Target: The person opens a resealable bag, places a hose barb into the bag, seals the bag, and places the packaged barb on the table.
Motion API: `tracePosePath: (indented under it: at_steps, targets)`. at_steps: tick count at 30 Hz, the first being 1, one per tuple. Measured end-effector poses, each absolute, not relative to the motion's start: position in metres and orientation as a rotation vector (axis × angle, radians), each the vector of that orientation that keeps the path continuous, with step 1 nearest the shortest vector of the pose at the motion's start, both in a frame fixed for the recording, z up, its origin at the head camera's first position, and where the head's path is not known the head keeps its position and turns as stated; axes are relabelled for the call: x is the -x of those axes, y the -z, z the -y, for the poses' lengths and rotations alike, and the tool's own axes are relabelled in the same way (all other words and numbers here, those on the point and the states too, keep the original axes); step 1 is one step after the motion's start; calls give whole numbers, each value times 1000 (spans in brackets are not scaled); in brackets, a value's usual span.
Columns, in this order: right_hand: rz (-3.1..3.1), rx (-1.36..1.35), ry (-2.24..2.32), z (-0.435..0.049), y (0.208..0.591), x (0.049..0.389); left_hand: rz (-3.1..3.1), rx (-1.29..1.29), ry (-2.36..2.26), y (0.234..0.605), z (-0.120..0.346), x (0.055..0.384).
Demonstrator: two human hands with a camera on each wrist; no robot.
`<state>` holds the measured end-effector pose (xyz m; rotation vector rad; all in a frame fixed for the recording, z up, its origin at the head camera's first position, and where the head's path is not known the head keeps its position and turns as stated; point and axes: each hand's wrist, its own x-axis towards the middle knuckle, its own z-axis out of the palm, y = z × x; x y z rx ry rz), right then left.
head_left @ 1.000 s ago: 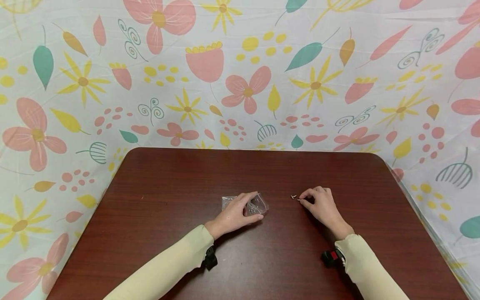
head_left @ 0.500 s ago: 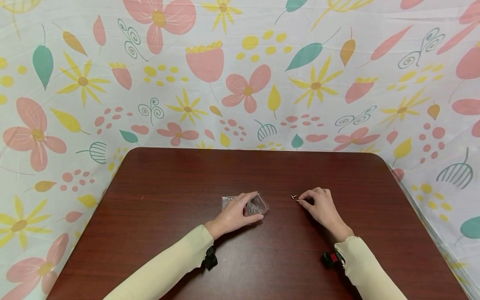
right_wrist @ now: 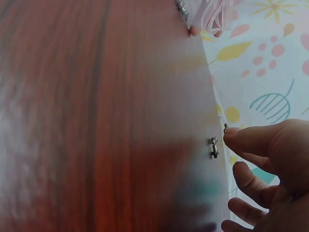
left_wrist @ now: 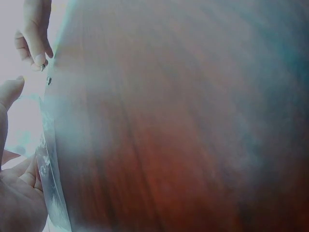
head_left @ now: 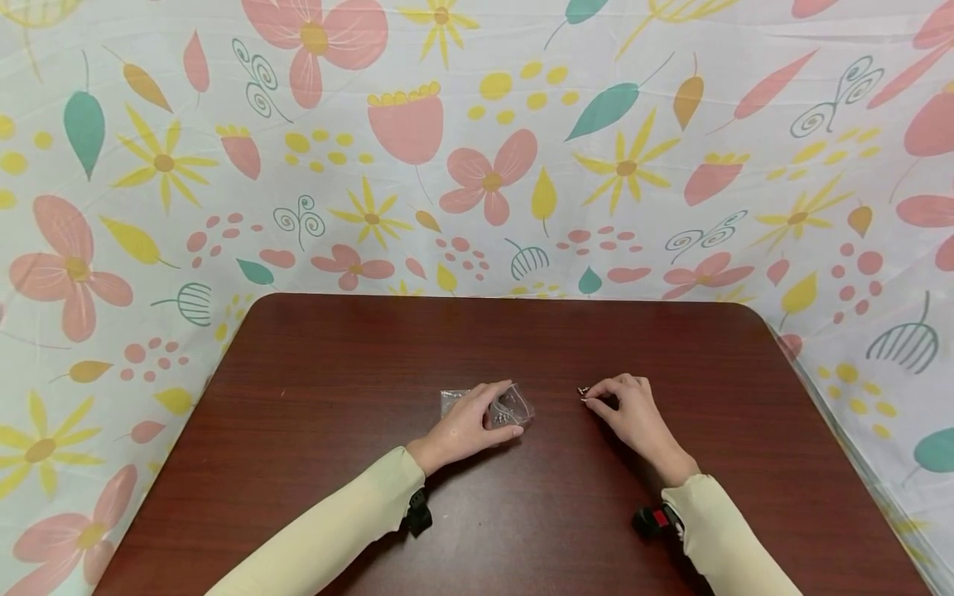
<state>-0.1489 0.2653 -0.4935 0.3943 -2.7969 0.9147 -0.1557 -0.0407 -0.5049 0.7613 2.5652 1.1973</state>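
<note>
My left hand (head_left: 460,425) holds a small clear plastic bag (head_left: 516,406) on the table, thumb and fingers spread around its opened mouth. Several small metal pieces (right_wrist: 182,9) show inside the bag in the right wrist view. Farther right, my right hand (head_left: 635,415) pinches a tiny metal screw (right_wrist: 226,127) between thumb and index finger. Right beside those fingertips lie a few more small screws (right_wrist: 214,148) on the tabletop. The left wrist view catches the bag's edge (left_wrist: 52,179) next to the left palm, with the right hand's pinching fingers (left_wrist: 35,46) beyond it.
The dark reddish-brown table (head_left: 358,348) has rounded far corners. Behind it hangs a white cloth (head_left: 477,99) printed with flowers and leaves. A dark camera (head_left: 419,513) is strapped to the left wrist, another camera (head_left: 652,520) to the right.
My right hand has shifted slightly left, carrying the pinched screw closer to the loose screws. The left hand and the bag have stayed in place.
</note>
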Motion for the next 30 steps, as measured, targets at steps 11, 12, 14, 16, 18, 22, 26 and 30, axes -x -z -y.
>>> tracePosePath:
  at_steps: [11,12,14,16,18,22,26,30]
  targets:
    - [2762,-460,-933,-252,490,146,-2582,-758,-1182,504,40,156]
    - [2763,-460,-935,-250,489,146,-2586,-758,-1179,504,40,156]
    - [2767,-460,-939,-247,488,146,-2590,-758,-1177,504,40,156]
    - [2770,-461,-938,-244,487,146,-2593,-757,-1175,504,40,156]
    - [2775,-460,-936,-242,486,146,-2593,-758,-1177,504,40,157]
    - [2792,-452,-942,-235,484,145,-2586,-753,-1179,505,40,156]
    - [2800,-450,-961,-228,482,143,-2579,-758,-1186,506,41,156]
    - [2792,-470,-968,-221,482,144,-2582,-765,-1189,505,41,156]
